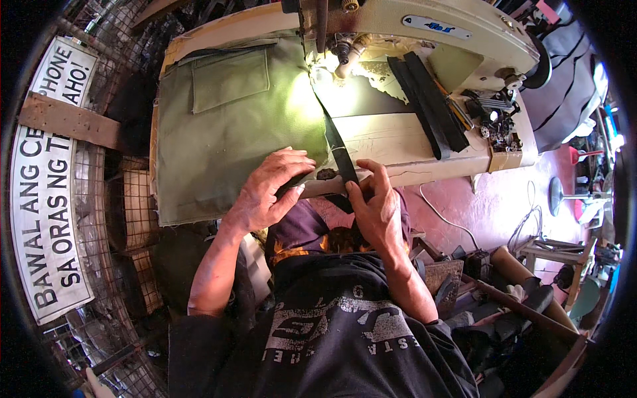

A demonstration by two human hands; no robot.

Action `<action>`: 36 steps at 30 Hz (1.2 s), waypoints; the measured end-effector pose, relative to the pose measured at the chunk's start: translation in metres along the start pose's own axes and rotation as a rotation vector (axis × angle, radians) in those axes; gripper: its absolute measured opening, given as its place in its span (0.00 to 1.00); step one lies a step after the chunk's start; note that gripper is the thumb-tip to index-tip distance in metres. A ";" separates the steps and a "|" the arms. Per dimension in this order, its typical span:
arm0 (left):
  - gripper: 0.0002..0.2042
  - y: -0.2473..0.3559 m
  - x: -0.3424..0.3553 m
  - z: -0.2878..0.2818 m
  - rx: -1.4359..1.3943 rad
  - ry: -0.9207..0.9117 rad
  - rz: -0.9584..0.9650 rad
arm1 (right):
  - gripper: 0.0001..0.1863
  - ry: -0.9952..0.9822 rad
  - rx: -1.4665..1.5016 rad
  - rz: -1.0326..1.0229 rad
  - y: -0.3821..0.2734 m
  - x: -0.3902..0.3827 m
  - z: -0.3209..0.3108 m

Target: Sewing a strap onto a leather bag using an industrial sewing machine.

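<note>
A sewing machine (371, 26) stands over its pale table (378, 132), with a lit needle area. Green fabric (199, 139) with a stitched patch pocket lies left of the needle. A narrow black strip (338, 152) runs from the needle along the fabric's right edge toward me. My left hand (272, 189) is at the fabric's near right corner, fingers curled round its edge. My right hand (375, 205) pinches the black strip at the table's front edge, thumb on top.
Folded black strips (428, 106), tools and metal parts (497, 113) lie on the table's right. Wire mesh with a white sign (53, 219) stands left. A grey covered bundle (554, 86) is at right, above a pink floor (451, 199) with cords and clutter.
</note>
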State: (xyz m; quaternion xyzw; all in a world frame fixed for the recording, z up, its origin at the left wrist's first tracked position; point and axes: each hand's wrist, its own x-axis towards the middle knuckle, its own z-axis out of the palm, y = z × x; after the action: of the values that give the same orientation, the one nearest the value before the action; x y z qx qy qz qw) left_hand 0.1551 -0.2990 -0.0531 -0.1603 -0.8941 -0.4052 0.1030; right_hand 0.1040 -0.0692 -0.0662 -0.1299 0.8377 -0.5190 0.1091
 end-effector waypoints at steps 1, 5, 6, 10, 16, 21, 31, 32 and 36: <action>0.16 0.002 0.001 0.000 0.035 -0.004 0.017 | 0.20 0.022 -0.011 -0.016 0.001 -0.001 -0.001; 0.17 0.011 0.004 0.006 0.160 -0.027 0.066 | 0.20 0.024 -0.031 -0.047 0.006 -0.005 -0.007; 0.18 0.013 0.006 0.008 0.188 -0.026 0.070 | 0.20 0.004 -0.034 -0.031 0.008 -0.005 -0.007; 0.20 0.016 0.008 0.016 0.261 0.007 0.084 | 0.20 0.028 -0.133 -0.107 0.017 -0.004 -0.004; 0.18 0.012 0.007 0.019 0.164 0.108 0.026 | 0.22 0.080 -0.197 -0.243 0.014 -0.005 -0.005; 0.15 0.019 0.011 0.013 0.106 0.135 0.029 | 0.20 -0.041 0.013 -0.029 0.007 -0.011 -0.018; 0.20 -0.004 0.098 0.037 0.389 -0.081 0.235 | 0.13 0.202 -0.347 -0.261 0.026 0.008 -0.048; 0.18 -0.008 0.107 0.040 0.380 -0.098 0.239 | 0.12 0.188 -0.382 -0.274 0.027 0.011 -0.053; 0.14 -0.013 0.121 0.050 0.323 -0.115 0.299 | 0.10 0.216 -0.335 -0.345 0.033 0.024 -0.071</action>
State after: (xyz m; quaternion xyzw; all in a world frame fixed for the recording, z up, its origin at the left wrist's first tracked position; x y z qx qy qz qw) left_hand 0.0351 -0.2450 -0.0568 -0.2954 -0.9181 -0.2271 0.1354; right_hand 0.0550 -0.0033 -0.0658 -0.2312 0.8842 -0.3949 -0.0941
